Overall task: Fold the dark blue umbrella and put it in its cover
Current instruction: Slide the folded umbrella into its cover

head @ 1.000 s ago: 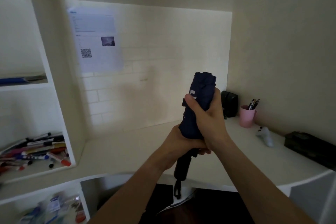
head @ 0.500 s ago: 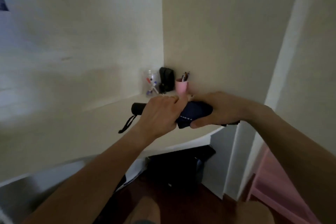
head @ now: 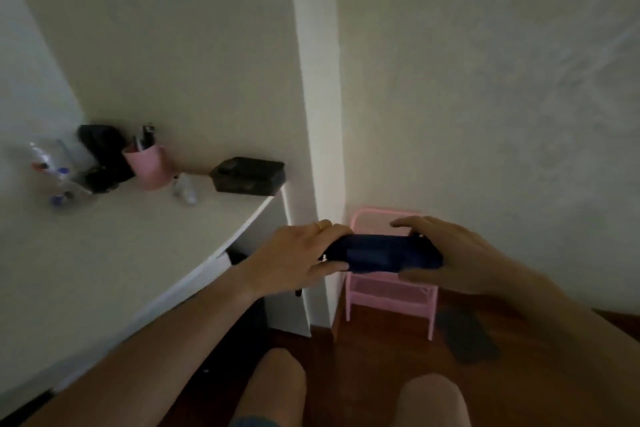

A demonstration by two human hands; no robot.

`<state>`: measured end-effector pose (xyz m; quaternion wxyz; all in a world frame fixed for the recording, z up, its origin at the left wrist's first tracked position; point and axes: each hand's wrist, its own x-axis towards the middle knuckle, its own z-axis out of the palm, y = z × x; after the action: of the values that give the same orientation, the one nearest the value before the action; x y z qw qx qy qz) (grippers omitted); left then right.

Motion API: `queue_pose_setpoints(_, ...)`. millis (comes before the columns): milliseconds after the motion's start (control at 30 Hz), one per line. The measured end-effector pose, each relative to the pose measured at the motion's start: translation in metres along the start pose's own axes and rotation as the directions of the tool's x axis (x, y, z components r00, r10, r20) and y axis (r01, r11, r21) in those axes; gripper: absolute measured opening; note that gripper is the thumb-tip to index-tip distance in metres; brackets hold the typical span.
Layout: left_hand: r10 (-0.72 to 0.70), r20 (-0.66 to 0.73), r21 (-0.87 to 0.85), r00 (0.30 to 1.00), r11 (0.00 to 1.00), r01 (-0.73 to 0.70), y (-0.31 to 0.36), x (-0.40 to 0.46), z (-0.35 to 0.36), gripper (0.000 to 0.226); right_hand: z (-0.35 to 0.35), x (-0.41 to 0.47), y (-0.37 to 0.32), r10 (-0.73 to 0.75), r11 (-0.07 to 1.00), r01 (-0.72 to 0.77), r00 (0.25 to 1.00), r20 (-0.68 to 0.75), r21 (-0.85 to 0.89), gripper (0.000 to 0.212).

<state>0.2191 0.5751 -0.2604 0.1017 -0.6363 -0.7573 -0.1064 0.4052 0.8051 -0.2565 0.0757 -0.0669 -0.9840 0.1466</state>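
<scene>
Two hands hold a folded dark blue umbrella (head: 381, 253) level in the air.
Left hand (head: 294, 258) and right hand (head: 460, 253) fingers clamp its ends, right of the surface (head: 104, 253), before a pink rack (head: 388, 291).

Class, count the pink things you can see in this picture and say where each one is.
2. A pink cup stands on the desk holding pens; a pink rack stands on the floor behind the umbrella. Others may be hidden.

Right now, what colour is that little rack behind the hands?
Pink: the rack by the wall, seen in the head view, the only one.
</scene>
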Motion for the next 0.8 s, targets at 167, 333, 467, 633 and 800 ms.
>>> queue_pose_setpoints(167, 0.073, 0.035, 0.005, 0.997, 0.997, -0.073, -0.022, 0.058, 0.111, 0.049, 0.038, -0.006, 0.100, 0.256, 0.914, -0.286, 0.957, 0.138, 0.286, 0.055)
queue_pose_setpoints(333, 0.086, 0.138, -0.083, 0.987, 0.994, -0.075, -0.073, 0.125, 0.229, 0.052, 0.123, 0.052, 0.179, 0.289, 0.951, -0.305, 0.936, 0.201, 0.054, 0.042)
queue_pose_setpoints(467, 0.008, 0.166, -0.138, 0.986, 0.990, 0.015, -0.130, 0.193, 0.324, 0.053, 0.180, 0.132, 0.254, 0.363, 0.932, -0.360, 0.926, 0.103, -0.048, 0.030)
queue_pose_setpoints(633, -0.082, 0.226, -0.133, 0.971, 0.985, 0.114, -0.198, 0.277, 0.447, 0.059, 0.254, 0.227, 0.351, 0.373, 0.924, -0.370, 0.928, 0.011, -0.096, 0.023)
queue_pose_setpoints(800, -0.122, 0.362, -0.172, 0.924, 0.966, 0.195, -0.236, 0.306, 0.559, 0.059, 0.342, 0.270, 0.423, 0.431, 0.899, -0.424, 0.901, 0.057, -0.109, 0.022)
